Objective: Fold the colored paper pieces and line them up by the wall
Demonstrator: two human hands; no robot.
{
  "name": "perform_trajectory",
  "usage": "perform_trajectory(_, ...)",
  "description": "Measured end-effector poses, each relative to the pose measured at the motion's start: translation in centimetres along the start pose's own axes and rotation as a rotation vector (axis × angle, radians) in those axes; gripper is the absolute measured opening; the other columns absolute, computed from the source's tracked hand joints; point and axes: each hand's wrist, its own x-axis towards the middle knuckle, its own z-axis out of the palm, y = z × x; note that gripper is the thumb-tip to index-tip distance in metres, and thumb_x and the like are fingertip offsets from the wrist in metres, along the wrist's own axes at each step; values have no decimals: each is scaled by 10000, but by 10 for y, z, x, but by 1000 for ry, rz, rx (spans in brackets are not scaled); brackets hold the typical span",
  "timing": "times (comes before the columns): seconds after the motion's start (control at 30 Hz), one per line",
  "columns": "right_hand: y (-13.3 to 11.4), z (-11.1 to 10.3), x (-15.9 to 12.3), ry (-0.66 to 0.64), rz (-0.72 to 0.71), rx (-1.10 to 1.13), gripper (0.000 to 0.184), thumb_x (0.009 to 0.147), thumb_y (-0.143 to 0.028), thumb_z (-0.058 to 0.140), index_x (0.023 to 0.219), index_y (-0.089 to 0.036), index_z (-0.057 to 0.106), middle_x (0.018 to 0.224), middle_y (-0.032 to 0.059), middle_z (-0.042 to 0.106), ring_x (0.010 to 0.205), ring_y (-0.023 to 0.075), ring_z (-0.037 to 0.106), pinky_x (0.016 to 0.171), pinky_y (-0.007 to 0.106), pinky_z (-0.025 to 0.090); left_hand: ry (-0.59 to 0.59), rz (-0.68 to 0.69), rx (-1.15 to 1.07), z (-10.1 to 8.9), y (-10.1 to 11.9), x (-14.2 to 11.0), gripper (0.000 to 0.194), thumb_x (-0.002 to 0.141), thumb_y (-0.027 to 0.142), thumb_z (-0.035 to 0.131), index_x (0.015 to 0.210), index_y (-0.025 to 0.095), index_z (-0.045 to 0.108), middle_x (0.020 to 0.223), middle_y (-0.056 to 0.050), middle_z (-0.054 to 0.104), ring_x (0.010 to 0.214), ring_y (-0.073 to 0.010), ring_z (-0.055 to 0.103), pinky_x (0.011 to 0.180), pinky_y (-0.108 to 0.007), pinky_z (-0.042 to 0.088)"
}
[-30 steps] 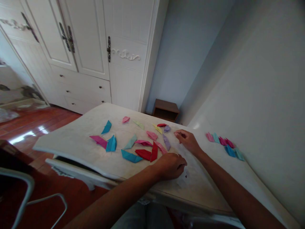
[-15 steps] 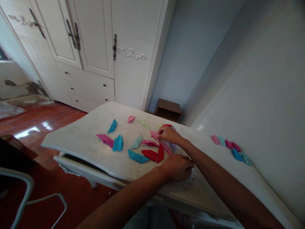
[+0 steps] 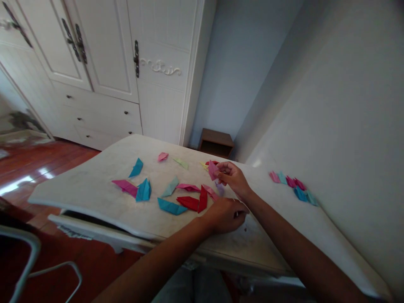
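My right hand point(image 3: 232, 176) pinches a pink folded paper boat point(image 3: 213, 170) between thumb and fingers, lifted above the table. Nearer to me, my left hand point(image 3: 224, 215) rests low over the tabletop with its fingers curled; whether anything is in them is hidden. Just left of it stand a red paper boat point(image 3: 203, 198) and another red one point(image 3: 188, 203), and a pink boat point(image 3: 211, 192) lies partly behind them. A lilac folded paper point(image 3: 220, 188) shows between my two hands. Behind the held boat, a red folded paper point(image 3: 211, 163) is partly covered.
More folded papers spread leftward over the white table point(image 3: 85, 181), among them a blue boat point(image 3: 172, 206) and a magenta one point(image 3: 125, 187). Along the wall at right sits a row of coloured folded papers point(image 3: 291, 181). A drawer point(image 3: 94, 229) juts out from the table's front left.
My right hand has picked the pink paper boat up off the table. My left hand stays curled near the same spot. The view has turned slightly right.
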Motion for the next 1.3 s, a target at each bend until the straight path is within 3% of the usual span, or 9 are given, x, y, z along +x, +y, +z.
perform_trajectory(0.2, 2, -27, -24, 197, -50, 115, 349, 671, -409, 790, 876, -184, 620, 721, -6, 661, 540, 103, 558, 493, 227, 428, 548, -304, -486, -6, 0, 10, 219, 806, 266, 549, 890, 121, 690, 651, -10, 631, 515, -93, 530, 486, -193, 418)
perform_trajectory(0.3, -1, -39, -38, 196, -50, 141, 312, 683, -396, 790, 848, -181, 636, 699, -2, 665, 538, 105, 563, 514, 236, 438, 680, -409, -600, -10, -1, 14, 262, 792, 348, 609, 938, 130, 621, 634, 27, 576, 461, -74, 505, 420, -171, 401)
perform_trajectory(0.43, -4, -48, -56, 159, -23, 165, 311, 686, -403, 796, 844, -180, 649, 703, 3, 672, 546, 115, 582, 534, 254, 465, 579, -456, -666, -8, 0, 15, 433, 748, 462, 688, 1019, 144, 574, 684, 32, 577, 428, -79, 513, 331, -169, 379)
perform_trajectory(0.57, -1, -55, -69, 118, 11, 159, 313, 691, -413, 796, 842, -178, 655, 703, 8, 684, 554, 125, 592, 551, 268, 481, 484, -433, -611, -4, 2, 15, 321, 796, 454, 629, 865, 140, 623, 587, 31, 555, 414, -83, 501, 323, -164, 375)
perform_trajectory(0.9, 9, -70, -80, 139, 59, 164, 308, 645, -410, 828, 801, -175, 704, 618, -4, 658, 543, 121, 572, 551, 265, 446, 423, -461, -505, -1, 1, 15, 284, 806, 434, 591, 806, 152, 624, 477, 53, 502, 374, -84, 453, 354, -175, 350)
perform_trajectory(1.3, 9, -83, -89, 127, 64, 87, 275, 648, -411, 821, 774, -182, 735, 626, -3, 655, 527, 107, 523, 529, 259, 434, 356, -412, -429, 5, -2, 16, 289, 817, 440, 603, 820, 155, 654, 634, 14, 590, 446, -85, 517, 415, -183, 381)
